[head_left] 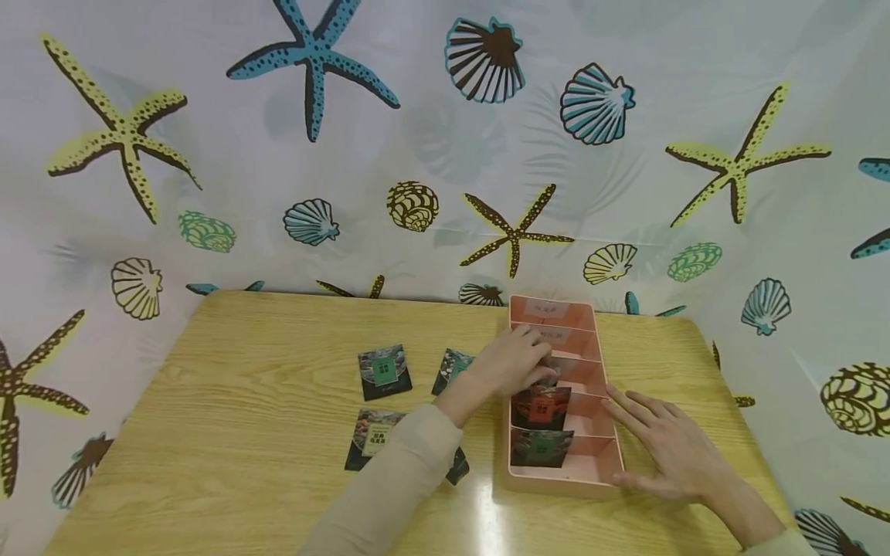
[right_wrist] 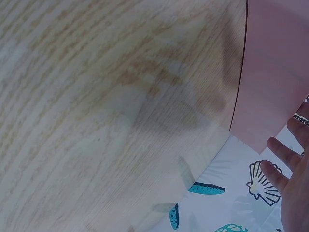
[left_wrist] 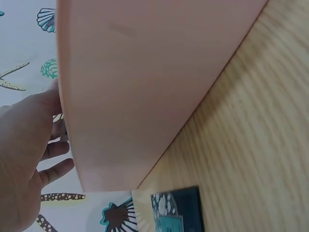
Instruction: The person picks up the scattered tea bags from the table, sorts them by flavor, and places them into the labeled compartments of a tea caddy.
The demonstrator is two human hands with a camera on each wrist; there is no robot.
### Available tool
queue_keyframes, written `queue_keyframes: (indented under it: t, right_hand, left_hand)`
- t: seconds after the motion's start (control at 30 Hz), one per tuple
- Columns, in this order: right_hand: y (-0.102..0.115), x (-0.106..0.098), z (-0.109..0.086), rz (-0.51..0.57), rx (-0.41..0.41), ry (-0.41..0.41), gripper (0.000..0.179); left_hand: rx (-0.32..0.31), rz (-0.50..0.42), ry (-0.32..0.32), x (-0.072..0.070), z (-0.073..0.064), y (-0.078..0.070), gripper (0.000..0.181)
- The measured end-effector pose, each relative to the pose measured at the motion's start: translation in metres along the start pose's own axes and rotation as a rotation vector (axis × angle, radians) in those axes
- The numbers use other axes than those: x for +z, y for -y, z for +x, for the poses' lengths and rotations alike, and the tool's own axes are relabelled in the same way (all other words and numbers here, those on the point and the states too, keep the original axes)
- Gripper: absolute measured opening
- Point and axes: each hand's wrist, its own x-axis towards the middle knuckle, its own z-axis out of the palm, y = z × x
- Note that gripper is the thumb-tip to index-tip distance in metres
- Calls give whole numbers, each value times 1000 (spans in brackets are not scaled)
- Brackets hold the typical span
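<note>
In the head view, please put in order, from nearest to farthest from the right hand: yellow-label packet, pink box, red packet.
1. Pink box, beside the right hand.
2. Red packet, inside the box.
3. Yellow-label packet, left of the box.

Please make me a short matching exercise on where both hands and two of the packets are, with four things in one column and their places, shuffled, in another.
Things
1. Left hand
2. Right hand
3. Red-label packet
4. Yellow-label packet

Places
A. Lying on the table, outside the box
B. At the box's right side
C. In the compartment second from the near end
D. Reaching into the box from its left side

Pairs: 1-D, 2-B, 3-C, 4-A
</note>
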Motion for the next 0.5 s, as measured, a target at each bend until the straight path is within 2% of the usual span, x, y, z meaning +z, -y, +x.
queue_keyframes:
  t: [0.3,0.5]
  right_hand:
    - [1,0,1,-4,7,6,108]
    - [1,-1,0,1,14,10,108]
  left_hand:
    - [-37,2,35,-13,-14,25,40]
    - [-92,23,52,-4,-25,47,48]
